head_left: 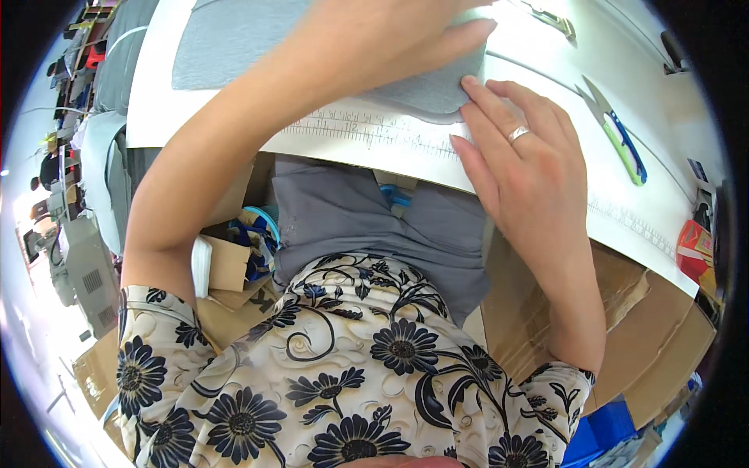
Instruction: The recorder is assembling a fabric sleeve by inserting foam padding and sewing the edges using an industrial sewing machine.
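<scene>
Grey fabric [242, 43] lies flat on the white table, its rounded corner close to the front edge. My left hand [398, 35] reaches across over the cloth, thumb stretched out toward the right; its other fingers run partly out of the picture at the top, and the visible part looks open. At the cloth's right edge, my right hand [523, 144], with a ring on one finger, rests open. Its fingertips touch the fabric's corner and the table, while the thumb points at the ruler scale [351, 129] along the table's front edge.
Scissors [616, 136] with green and blue handles lie on the table to the right. Farther back is a small metal cutting tool [554, 22]. A red box [690, 249] stands beyond the right end. Cardboard [616, 335] and an opened carton [226, 265] are below the table.
</scene>
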`<control>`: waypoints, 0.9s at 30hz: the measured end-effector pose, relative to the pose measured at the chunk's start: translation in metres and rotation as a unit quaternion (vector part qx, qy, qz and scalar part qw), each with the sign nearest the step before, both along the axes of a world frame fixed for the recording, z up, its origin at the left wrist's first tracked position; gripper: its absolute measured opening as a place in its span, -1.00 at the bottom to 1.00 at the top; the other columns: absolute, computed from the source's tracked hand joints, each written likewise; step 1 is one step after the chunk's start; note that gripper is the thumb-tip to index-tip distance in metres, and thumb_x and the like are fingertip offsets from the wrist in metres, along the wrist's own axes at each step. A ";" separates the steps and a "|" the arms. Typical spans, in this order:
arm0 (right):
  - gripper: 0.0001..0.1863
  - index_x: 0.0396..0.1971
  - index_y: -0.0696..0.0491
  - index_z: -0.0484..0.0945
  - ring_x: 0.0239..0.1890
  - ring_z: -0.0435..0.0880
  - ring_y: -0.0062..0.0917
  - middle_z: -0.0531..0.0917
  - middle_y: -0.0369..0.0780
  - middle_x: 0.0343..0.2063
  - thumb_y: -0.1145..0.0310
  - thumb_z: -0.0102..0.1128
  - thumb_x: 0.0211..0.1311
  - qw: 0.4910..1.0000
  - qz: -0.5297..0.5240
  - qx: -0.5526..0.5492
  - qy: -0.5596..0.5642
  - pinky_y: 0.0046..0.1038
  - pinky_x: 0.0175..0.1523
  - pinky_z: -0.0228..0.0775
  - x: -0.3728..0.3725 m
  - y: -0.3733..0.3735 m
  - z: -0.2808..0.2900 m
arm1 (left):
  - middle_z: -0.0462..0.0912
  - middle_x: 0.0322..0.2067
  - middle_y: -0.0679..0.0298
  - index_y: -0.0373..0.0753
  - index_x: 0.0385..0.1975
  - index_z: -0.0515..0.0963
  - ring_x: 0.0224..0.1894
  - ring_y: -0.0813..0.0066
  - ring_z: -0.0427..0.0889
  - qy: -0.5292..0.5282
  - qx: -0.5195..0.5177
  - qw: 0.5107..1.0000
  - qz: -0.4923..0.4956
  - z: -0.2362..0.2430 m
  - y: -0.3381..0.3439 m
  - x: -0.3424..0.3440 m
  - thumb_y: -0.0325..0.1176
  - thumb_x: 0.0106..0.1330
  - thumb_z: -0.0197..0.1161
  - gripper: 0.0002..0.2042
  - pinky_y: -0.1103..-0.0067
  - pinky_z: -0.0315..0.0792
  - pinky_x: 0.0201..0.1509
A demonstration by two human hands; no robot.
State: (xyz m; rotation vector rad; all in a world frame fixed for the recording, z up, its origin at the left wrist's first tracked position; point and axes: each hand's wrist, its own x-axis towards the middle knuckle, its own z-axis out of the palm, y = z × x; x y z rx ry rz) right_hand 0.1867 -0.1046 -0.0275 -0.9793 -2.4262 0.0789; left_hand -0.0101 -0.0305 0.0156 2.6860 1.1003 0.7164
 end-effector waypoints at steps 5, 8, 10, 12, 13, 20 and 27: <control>-0.72 -0.27 0.17 0.63 0.02 0.55 -0.36 0.66 -0.22 -0.04 0.37 0.35 0.01 1.000 0.003 -0.009 0.000 -0.30 0.07 0.40 -0.017 0.032 -0.016 | 0.65 -0.14 -0.08 -0.46 -0.18 0.55 -0.01 0.00 0.62 0.023 0.021 0.999 0.037 -0.043 0.034 -0.014 -0.38 0.31 0.15 -0.76 0.29 0.50 0.10; -0.73 -0.28 0.19 0.63 0.01 0.55 -0.34 0.66 -0.21 -0.04 0.39 0.35 0.00 1.000 0.006 -0.002 -0.005 -0.28 0.06 0.41 -0.018 0.036 -0.021 | 0.66 -0.15 -0.06 -0.46 -0.21 0.55 0.01 0.05 0.63 -0.015 0.093 0.995 0.038 -0.058 0.040 -0.017 -0.39 0.31 0.15 -0.78 0.29 0.49 0.16; -0.73 -0.28 0.20 0.63 0.01 0.55 -0.33 0.65 -0.20 -0.04 0.39 0.35 0.00 1.000 0.006 0.005 -0.009 -0.28 0.06 0.41 -0.015 0.036 -0.019 | 0.66 -0.15 -0.05 -0.45 -0.23 0.56 0.01 0.07 0.63 -0.014 0.095 0.995 0.038 -0.057 0.039 -0.013 -0.40 0.30 0.16 -0.79 0.29 0.48 0.18; -0.74 -0.29 0.20 0.63 -0.01 0.56 -0.36 0.67 -0.20 -0.06 0.40 0.34 0.01 1.000 0.013 0.012 0.002 -0.30 0.05 0.42 -0.012 0.036 -0.014 | 0.67 -0.20 -0.07 -0.45 -0.25 0.57 0.01 0.03 0.63 -0.040 0.080 0.995 0.046 -0.052 0.034 -0.009 -0.40 0.30 0.16 -0.79 0.28 0.49 0.14; -0.74 -0.29 0.20 0.63 -0.01 0.56 -0.36 0.67 -0.20 -0.06 0.40 0.34 0.01 1.000 0.013 0.013 0.002 -0.30 0.05 0.42 -0.011 0.037 -0.012 | 0.67 -0.20 -0.07 -0.45 -0.25 0.57 0.01 0.03 0.63 -0.041 0.082 0.995 0.046 -0.048 0.035 -0.007 -0.40 0.30 0.16 -0.79 0.28 0.49 0.14; -0.79 -0.29 0.17 0.64 -0.02 0.58 -0.39 0.70 -0.23 -0.09 0.43 0.29 0.06 0.997 -0.013 0.070 -0.007 -0.33 0.07 0.43 -0.007 0.037 -0.005 | 0.66 -0.25 -0.09 -0.43 -0.31 0.59 -0.05 -0.07 0.62 -0.039 0.016 0.997 0.059 -0.029 0.041 0.000 -0.41 0.28 0.15 -0.82 0.28 0.50 0.04; -0.79 -0.22 0.11 0.64 0.02 0.57 -0.38 0.69 -0.25 -0.05 0.34 0.25 0.18 0.999 -0.010 0.046 0.018 -0.30 0.09 0.42 0.005 0.033 -0.018 | 0.66 -0.11 -0.11 -0.43 -0.15 0.61 0.02 -0.06 0.63 -0.065 -0.029 0.994 -0.085 -0.030 0.014 -0.015 -0.36 0.20 0.28 -0.70 0.33 0.45 0.20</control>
